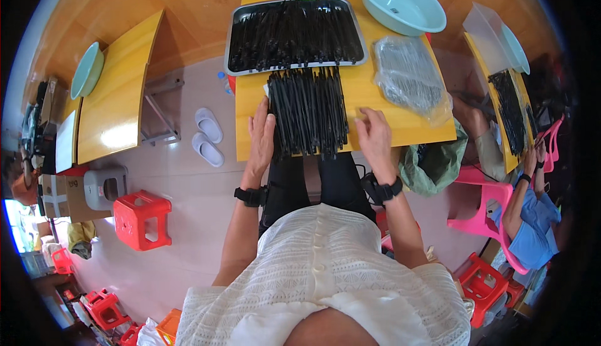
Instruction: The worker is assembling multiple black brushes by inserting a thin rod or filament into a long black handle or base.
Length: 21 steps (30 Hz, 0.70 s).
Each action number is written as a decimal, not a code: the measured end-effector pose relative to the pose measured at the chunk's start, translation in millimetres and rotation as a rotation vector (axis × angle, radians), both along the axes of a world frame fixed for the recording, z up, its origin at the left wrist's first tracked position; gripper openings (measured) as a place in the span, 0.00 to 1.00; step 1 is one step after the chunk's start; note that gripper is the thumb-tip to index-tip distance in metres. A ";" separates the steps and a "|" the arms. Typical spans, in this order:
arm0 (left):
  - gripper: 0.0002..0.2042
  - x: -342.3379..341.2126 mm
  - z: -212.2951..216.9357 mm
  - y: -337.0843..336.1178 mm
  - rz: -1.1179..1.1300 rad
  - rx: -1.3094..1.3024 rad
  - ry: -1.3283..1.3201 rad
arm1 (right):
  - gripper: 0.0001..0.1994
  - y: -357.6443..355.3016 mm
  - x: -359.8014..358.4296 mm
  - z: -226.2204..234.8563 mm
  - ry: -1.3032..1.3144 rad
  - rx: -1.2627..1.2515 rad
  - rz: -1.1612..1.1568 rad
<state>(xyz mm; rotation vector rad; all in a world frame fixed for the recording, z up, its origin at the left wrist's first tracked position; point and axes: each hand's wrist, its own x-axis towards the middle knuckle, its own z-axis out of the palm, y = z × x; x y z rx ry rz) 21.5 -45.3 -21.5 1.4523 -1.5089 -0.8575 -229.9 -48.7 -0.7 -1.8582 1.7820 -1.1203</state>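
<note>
A row of long, thin black strips (307, 111) lies side by side on the yellow table (366, 89), their near ends reaching the table's front edge. My left hand (261, 134) rests along the left side of this row, fingers stretched out and touching or nearly touching the outer strips. To the right of the row is my right hand (375, 136), a small gap away from it, its fingers loosely bent and apart with nothing in them. Behind the row, a metal tray (233, 64) holds many more such strips. Black bands circle both my wrists.
A clear plastic bag of strips (410, 73) lies on the table's right side, below a light blue basin (400, 5). A green sack (435, 164) stands beside the right edge. At the far right a person in blue (532, 227) works at another table. A red stool (143, 221) stands left.
</note>
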 end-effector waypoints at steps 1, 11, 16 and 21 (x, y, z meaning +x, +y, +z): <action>0.27 -0.3 1.6 -0.6 -0.005 0.001 0.006 | 0.10 -7.0 8.2 -2.7 -0.004 -0.002 -0.007; 0.26 1.0 -2.4 1.0 0.004 0.009 0.017 | 0.14 -19.1 37.9 -9.1 0.104 0.090 0.079; 0.26 1.6 -7.3 -1.2 0.013 0.025 0.054 | 0.11 -27.8 8.5 -29.3 -0.194 0.109 0.000; 0.26 2.0 -2.2 -1.5 -0.001 0.004 0.060 | 0.10 -15.5 -2.8 -18.9 -0.233 0.151 -0.063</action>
